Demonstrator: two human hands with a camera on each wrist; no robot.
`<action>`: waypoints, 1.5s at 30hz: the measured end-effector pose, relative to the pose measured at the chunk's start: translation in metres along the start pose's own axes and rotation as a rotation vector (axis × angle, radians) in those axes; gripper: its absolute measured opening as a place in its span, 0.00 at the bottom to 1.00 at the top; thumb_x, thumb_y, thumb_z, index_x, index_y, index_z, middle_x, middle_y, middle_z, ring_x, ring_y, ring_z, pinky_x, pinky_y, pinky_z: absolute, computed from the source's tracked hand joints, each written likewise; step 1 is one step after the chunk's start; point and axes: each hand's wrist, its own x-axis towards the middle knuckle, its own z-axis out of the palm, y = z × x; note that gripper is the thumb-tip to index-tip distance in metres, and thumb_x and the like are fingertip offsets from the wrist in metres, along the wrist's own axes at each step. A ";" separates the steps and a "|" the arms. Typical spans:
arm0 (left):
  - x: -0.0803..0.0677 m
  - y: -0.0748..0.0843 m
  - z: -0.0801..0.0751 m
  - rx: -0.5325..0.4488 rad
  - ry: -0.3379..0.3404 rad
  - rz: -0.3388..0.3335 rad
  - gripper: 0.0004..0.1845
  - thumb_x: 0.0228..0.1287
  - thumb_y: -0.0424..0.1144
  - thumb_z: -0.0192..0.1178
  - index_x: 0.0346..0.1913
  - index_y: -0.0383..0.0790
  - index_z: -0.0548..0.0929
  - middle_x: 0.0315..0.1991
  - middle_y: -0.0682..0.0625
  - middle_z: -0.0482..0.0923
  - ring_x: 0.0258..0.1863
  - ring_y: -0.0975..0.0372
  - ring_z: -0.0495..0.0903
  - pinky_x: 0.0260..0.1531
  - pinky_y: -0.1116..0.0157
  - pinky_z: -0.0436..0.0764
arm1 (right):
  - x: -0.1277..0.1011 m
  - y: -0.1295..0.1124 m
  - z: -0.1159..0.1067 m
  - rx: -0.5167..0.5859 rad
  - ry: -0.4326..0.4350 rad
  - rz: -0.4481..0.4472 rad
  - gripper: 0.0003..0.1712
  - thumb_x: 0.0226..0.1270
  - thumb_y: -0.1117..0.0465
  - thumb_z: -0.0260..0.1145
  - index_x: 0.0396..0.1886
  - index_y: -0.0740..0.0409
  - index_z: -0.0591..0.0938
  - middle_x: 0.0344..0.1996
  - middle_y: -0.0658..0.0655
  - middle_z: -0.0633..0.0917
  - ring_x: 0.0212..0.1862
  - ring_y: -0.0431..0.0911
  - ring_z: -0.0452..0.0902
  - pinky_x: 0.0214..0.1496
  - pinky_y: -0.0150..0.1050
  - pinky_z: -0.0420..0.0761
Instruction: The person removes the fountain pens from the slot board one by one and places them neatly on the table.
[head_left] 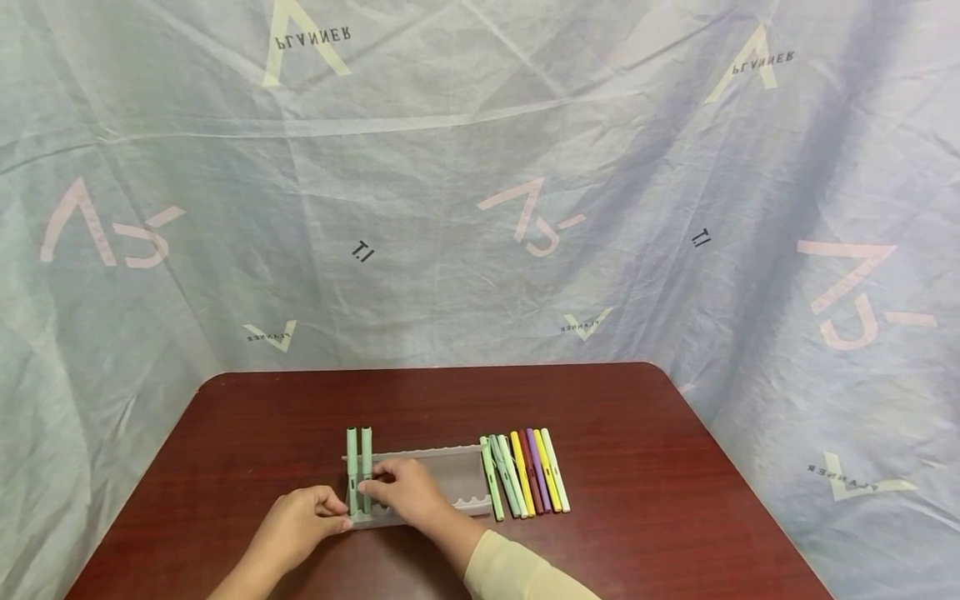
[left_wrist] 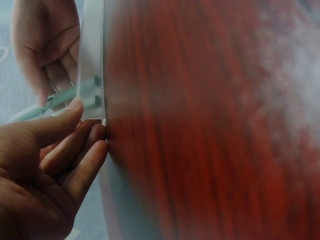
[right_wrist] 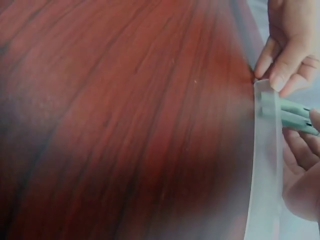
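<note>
A clear plastic pen rack (head_left: 461, 477) with notched edges lies on the table. Across its left end rest two pale green capped pens side by side, an outer pen (head_left: 352, 454) and an inner pen (head_left: 367, 448). With thumb and fingers my left hand (head_left: 296, 523) pinches the rack's near left corner; the left wrist view shows its thumb (left_wrist: 65, 122) on the rack's edge. My right hand (head_left: 412, 490) reaches over the rack and holds the inner green pen, its thumb on the barrel. The right wrist view shows both pen ends (right_wrist: 295, 114) behind the rack's wall (right_wrist: 267, 165).
Right of the rack lies a row of several capped pens: green pens (head_left: 491, 479), yellow pens (head_left: 519, 467), a dark red one (head_left: 531, 467), a purple one (head_left: 537, 467) and a white one (head_left: 555, 471). A printed grey cloth (head_left: 420, 292) hangs around the dark red table (head_left: 637, 467).
</note>
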 end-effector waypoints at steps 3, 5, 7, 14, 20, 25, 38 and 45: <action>0.000 0.001 0.000 -0.004 0.007 0.004 0.08 0.49 0.43 0.75 0.28 0.52 0.84 0.28 0.61 0.85 0.30 0.66 0.82 0.31 0.61 0.80 | 0.000 -0.001 0.002 -0.017 0.030 -0.005 0.10 0.62 0.55 0.72 0.35 0.56 0.86 0.20 0.44 0.82 0.21 0.34 0.76 0.24 0.28 0.75; 0.000 0.001 0.000 -0.002 0.010 0.005 0.08 0.49 0.43 0.75 0.27 0.52 0.84 0.28 0.61 0.84 0.31 0.66 0.82 0.31 0.61 0.80 | 0.000 -0.002 0.001 -0.026 0.053 -0.021 0.09 0.63 0.54 0.71 0.34 0.55 0.85 0.21 0.43 0.82 0.23 0.32 0.74 0.26 0.27 0.74; -0.001 0.001 0.000 0.000 0.018 0.010 0.08 0.49 0.42 0.75 0.27 0.52 0.83 0.27 0.61 0.84 0.31 0.67 0.82 0.32 0.61 0.80 | 0.000 -0.003 -0.001 0.004 0.066 -0.044 0.09 0.64 0.54 0.70 0.35 0.54 0.85 0.23 0.43 0.82 0.25 0.31 0.74 0.27 0.27 0.74; -0.002 0.001 0.001 0.002 0.033 0.013 0.09 0.48 0.41 0.75 0.26 0.53 0.83 0.26 0.62 0.84 0.29 0.68 0.81 0.31 0.63 0.79 | -0.010 -0.004 -0.005 0.370 -0.017 -0.107 0.10 0.70 0.62 0.64 0.41 0.67 0.82 0.38 0.65 0.88 0.40 0.57 0.86 0.39 0.44 0.86; -0.002 0.002 0.001 0.006 0.050 0.035 0.09 0.47 0.43 0.76 0.26 0.52 0.83 0.26 0.62 0.84 0.29 0.68 0.81 0.30 0.64 0.77 | -0.011 0.018 -0.006 0.536 -0.092 -0.112 0.16 0.73 0.65 0.59 0.47 0.79 0.75 0.42 0.77 0.84 0.46 0.72 0.81 0.46 0.48 0.85; -0.002 0.000 0.003 0.013 0.063 0.047 0.09 0.46 0.43 0.76 0.26 0.53 0.83 0.26 0.62 0.84 0.30 0.68 0.81 0.31 0.64 0.78 | -0.013 0.026 -0.015 0.554 -0.115 -0.114 0.19 0.73 0.64 0.59 0.48 0.82 0.73 0.42 0.78 0.83 0.46 0.75 0.79 0.45 0.44 0.85; -0.003 -0.001 0.004 0.019 0.081 0.056 0.10 0.45 0.44 0.77 0.25 0.54 0.83 0.26 0.63 0.85 0.30 0.69 0.82 0.33 0.65 0.78 | -0.023 0.040 -0.043 0.515 -0.102 -0.089 0.22 0.74 0.63 0.59 0.52 0.82 0.73 0.43 0.77 0.83 0.46 0.72 0.81 0.46 0.46 0.85; -0.004 0.000 0.003 0.017 0.069 0.047 0.09 0.46 0.43 0.76 0.25 0.54 0.83 0.25 0.63 0.84 0.30 0.69 0.81 0.33 0.64 0.78 | -0.028 0.047 -0.058 0.478 -0.091 -0.068 0.23 0.74 0.60 0.59 0.52 0.80 0.74 0.42 0.74 0.84 0.45 0.69 0.83 0.44 0.44 0.86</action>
